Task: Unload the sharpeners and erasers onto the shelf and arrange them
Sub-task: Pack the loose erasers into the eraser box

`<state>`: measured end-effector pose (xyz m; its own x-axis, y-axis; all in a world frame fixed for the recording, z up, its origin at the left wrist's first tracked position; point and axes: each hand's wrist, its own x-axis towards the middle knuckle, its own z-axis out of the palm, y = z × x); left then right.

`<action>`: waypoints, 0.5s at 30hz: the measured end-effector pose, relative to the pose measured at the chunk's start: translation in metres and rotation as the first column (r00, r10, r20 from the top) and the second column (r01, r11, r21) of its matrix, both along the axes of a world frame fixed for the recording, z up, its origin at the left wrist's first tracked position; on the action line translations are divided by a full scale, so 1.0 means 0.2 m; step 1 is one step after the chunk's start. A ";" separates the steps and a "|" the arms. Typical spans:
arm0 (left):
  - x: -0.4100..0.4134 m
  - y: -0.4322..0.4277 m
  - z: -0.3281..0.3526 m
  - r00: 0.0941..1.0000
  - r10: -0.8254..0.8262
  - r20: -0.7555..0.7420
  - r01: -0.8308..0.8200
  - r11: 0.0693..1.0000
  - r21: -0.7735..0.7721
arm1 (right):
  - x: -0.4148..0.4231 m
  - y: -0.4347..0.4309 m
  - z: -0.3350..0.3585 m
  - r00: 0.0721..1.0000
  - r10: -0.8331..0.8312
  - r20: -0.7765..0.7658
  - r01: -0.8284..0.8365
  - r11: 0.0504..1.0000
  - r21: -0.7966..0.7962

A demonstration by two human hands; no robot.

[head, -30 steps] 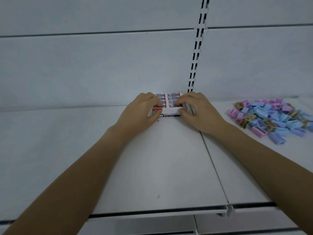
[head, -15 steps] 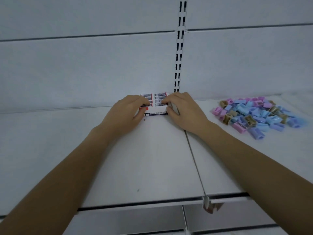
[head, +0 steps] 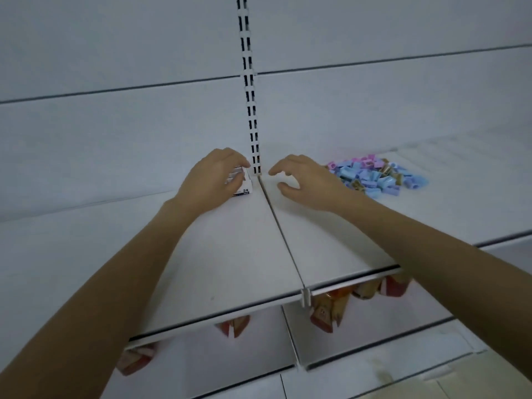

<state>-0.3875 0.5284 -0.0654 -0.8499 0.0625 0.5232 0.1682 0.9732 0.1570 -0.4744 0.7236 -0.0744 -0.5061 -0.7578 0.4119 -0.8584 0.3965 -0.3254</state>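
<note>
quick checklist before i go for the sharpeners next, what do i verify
1. White cardboard eraser box set at the back by the slotted upright: ok.
2. Box square to the back wall: cannot tell, hand hides it.
3. Left hand off the box: not ok, it grips it.
4. Right hand free: ok, holds nothing.
5. Blue, pink and brown plastic sharpeners arranged: not ok, loose heap.
6. White shelf bare between right hand and heap: ok.

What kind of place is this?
Probably a shop. Long white shelves hang on a slotted metal strip, a heap of sharpeners and a box of erasers sit on them, and packets lie on the shelf below.
</note>
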 end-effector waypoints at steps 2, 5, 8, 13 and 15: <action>-0.05 0.12 0.02 0.997 -0.061 0.042 0.059 0.997 0.042 | -0.04 0.13 0.03 0.999 -0.042 0.013 0.042 0.999 -0.025; -0.09 0.31 0.01 0.967 -0.171 0.190 0.149 0.981 0.123 | -0.12 0.31 0.07 0.993 -0.117 0.023 0.117 0.993 -0.013; -0.16 0.49 -0.02 0.923 -0.221 0.314 0.198 0.975 0.105 | -0.19 0.46 0.11 0.986 -0.161 0.030 0.160 0.986 0.049; -0.29 0.65 -0.01 0.919 -0.112 0.379 0.083 0.992 0.090 | -0.27 0.56 0.12 0.999 -0.038 0.027 0.026 0.937 0.349; -0.33 0.69 -0.01 0.923 -0.078 0.377 0.039 0.993 0.111 | -0.31 0.58 0.11 0.998 -0.044 0.047 0.023 0.924 0.381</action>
